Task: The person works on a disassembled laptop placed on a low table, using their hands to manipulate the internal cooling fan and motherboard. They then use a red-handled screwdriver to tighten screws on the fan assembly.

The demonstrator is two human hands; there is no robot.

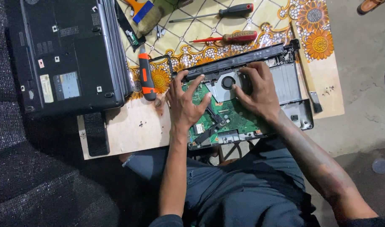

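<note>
Laptops (70,54) lie stacked upside down at the far left, dark undersides up, partly on a wooden board (133,130) and partly on a dark speckled cloth (41,176). Just right of them an orange-and-black screwdriver (146,75) rests on the flowered covering (192,29) of the board, with a brush (148,14) beyond it. Next comes the left hand (185,103), its fingers (195,86) spread apart and pressing on the left part of an opened laptop base (293,113), thumb near the dark top edge and fingertips on the green circuit board (234,120). At the middle of that base sits the round cooling fan (227,82) in its grey housing. The right hand (259,90) lies over the fan's right side, fingers bent and set against the housing; whether they pinch anything cannot be told. The base rests at the near edge of the board, above the person's lap. Farther back lie a black-handled screwdriver (217,12) and a red-handled screwdriver (228,38).
</note>
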